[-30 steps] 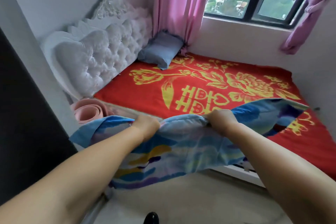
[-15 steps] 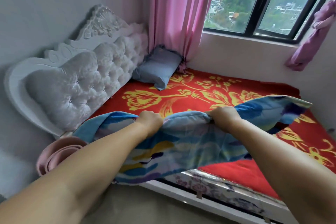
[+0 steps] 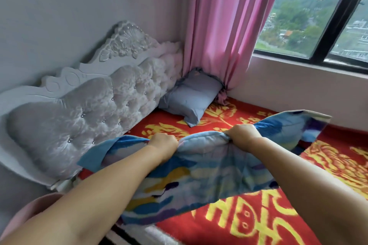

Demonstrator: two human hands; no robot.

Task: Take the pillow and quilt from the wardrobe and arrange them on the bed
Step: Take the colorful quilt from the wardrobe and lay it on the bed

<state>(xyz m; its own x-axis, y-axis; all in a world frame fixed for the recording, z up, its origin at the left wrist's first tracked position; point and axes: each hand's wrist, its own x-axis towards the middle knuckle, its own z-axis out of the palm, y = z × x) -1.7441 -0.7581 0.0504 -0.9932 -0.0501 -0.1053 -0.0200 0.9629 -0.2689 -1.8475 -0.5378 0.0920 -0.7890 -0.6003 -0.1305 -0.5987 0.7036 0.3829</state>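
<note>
Both bare arms reach forward over the bed (image 3: 258, 223), left hand (image 3: 164, 143) and right hand (image 3: 244, 134) fisted knuckles-up, each gripping the quilt's (image 3: 209, 167) raised far edge, held apart.

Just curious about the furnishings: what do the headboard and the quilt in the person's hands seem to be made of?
Headboard: looks like shiny crushed velvet, button-tufted, in a carved white frame. Quilt: seemingly soft padded printed fabric, drooping and bunching where left hand and right hand grip.
</note>
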